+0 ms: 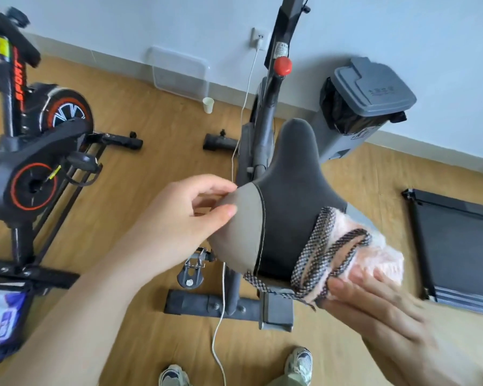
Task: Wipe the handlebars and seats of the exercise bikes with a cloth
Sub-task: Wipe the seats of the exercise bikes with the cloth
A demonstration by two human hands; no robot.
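A grey exercise bike's seat (290,190), dark grey with a lighter grey left flank, fills the middle of the view. My left hand (190,213) grips that lighter left edge, thumb on top and fingers under it. My right hand (374,299) presses a pink fluffy cloth (354,252) with a black-and-white woven border against the seat's right rear side, fingers straight. The hand is blurred. A red knob (282,65) sits on the bike's post ahead of the seat. Its handlebars are out of view.
A second black and orange bike (34,140) stands to the left. A grey lidded bin (368,104) is against the wall, a treadmill (457,246) at right. A white cable (223,288) hangs past the bike; a paper cup (208,105) stands on the wooden floor.
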